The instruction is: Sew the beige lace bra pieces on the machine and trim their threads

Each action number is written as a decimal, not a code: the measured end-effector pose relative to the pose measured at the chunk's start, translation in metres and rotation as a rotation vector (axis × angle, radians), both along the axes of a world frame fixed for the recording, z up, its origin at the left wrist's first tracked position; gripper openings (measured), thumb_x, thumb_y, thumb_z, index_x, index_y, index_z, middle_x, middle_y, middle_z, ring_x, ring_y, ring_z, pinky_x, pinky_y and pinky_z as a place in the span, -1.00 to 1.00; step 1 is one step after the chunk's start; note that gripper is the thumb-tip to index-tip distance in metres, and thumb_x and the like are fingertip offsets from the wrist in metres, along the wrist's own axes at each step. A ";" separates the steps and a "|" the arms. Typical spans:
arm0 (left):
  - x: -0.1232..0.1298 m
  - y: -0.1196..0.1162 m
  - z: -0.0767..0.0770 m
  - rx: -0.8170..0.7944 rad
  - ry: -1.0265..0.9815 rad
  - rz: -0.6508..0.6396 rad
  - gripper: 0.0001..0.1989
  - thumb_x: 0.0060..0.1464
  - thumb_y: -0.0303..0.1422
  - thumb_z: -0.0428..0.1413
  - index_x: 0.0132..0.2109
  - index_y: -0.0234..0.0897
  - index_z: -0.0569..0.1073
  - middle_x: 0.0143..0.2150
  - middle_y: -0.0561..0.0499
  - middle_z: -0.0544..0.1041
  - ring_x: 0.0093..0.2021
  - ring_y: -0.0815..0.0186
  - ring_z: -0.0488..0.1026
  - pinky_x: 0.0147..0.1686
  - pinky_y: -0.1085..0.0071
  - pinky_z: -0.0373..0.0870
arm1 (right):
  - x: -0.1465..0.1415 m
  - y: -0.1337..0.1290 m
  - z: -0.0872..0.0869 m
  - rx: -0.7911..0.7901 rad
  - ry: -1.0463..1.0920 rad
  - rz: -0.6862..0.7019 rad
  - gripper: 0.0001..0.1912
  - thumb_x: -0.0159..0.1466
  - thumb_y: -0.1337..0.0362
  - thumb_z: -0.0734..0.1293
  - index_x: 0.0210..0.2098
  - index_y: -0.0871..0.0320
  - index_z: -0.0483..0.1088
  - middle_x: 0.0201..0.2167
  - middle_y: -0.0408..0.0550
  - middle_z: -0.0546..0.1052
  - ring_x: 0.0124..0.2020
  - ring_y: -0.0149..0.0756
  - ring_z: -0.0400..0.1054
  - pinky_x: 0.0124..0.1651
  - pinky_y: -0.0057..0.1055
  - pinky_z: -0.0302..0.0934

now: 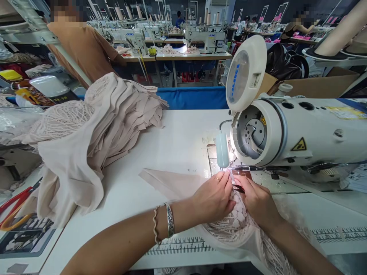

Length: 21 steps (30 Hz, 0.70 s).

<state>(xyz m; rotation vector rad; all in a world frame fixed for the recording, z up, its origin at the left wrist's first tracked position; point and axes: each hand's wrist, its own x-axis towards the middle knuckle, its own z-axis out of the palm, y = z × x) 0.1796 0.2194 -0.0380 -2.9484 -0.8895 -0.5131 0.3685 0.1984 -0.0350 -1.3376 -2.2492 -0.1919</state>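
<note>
At the needle area of the white sewing machine (312, 130), my left hand (213, 196) presses its closed fingers on the pale pink lace fabric (229, 229). My right hand (258, 200) is just to the right, its fingers closed around a small dark tool (238, 188), perhaps tweezers or snips. Both hands' fingertips nearly touch below the lit lamp (222, 149). The lace spreads under both hands and hangs over the table's front edge. A thin plain flap of the fabric lies to the left of my left hand.
A large pile of beige fabric pieces (114, 114) lies on the left of the white table (177, 141). Red-and-orange scissors (17, 206) rest at the far left. A person in a brown shirt (83, 49) is behind the pile. The machine's round cover (246, 72) stands raised.
</note>
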 end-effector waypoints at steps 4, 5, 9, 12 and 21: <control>-0.003 0.003 0.001 -0.103 -0.059 0.003 -0.45 0.31 -0.15 0.04 0.20 -0.59 0.33 0.29 -0.46 0.34 0.26 -0.12 0.33 0.21 0.04 0.30 | 0.001 0.002 -0.002 -0.011 -0.080 0.026 -0.58 0.38 0.49 0.08 0.06 0.23 0.46 -0.25 0.06 0.64 -0.30 -0.25 0.55 -0.23 -0.40 0.43; -0.004 0.003 0.001 -0.121 -0.065 0.006 -0.45 0.31 -0.14 0.04 0.22 -0.56 0.32 0.31 -0.45 0.33 0.27 -0.13 0.32 0.20 0.02 0.31 | 0.002 0.002 -0.003 -0.025 -0.091 0.020 -0.56 0.36 0.51 0.08 0.08 0.23 0.45 -0.26 0.05 0.63 -0.31 -0.25 0.55 -0.24 -0.39 0.43; -0.006 0.005 0.001 -0.151 -0.076 -0.001 -0.41 0.32 -0.13 0.02 0.28 -0.53 0.25 0.32 -0.41 0.33 0.29 -0.12 0.29 0.19 0.02 0.29 | 0.003 0.002 -0.006 -0.015 -0.103 0.003 -0.55 0.34 0.51 0.10 0.10 0.26 0.45 -0.26 0.03 0.63 -0.34 -0.25 0.55 -0.27 -0.39 0.44; -0.008 0.005 0.002 -0.125 -0.080 0.004 -0.35 0.31 -0.11 0.03 0.30 -0.60 0.22 0.31 -0.38 0.34 0.29 -0.09 0.28 0.23 0.10 0.25 | 0.001 0.001 -0.005 0.011 -0.097 -0.014 -0.55 0.33 0.52 0.10 0.10 0.29 0.46 -0.28 0.03 0.63 -0.36 -0.25 0.54 -0.31 -0.39 0.42; -0.008 0.002 0.006 -0.032 0.023 0.068 -0.34 0.37 -0.05 -0.10 0.33 -0.58 0.23 0.31 -0.41 0.36 0.28 -0.13 0.30 0.23 -0.02 0.13 | 0.001 0.003 -0.003 -0.069 -0.110 -0.046 -0.49 0.30 0.51 0.10 0.14 0.24 0.45 -0.36 -0.02 0.61 -0.46 -0.27 0.48 -0.35 -0.40 0.38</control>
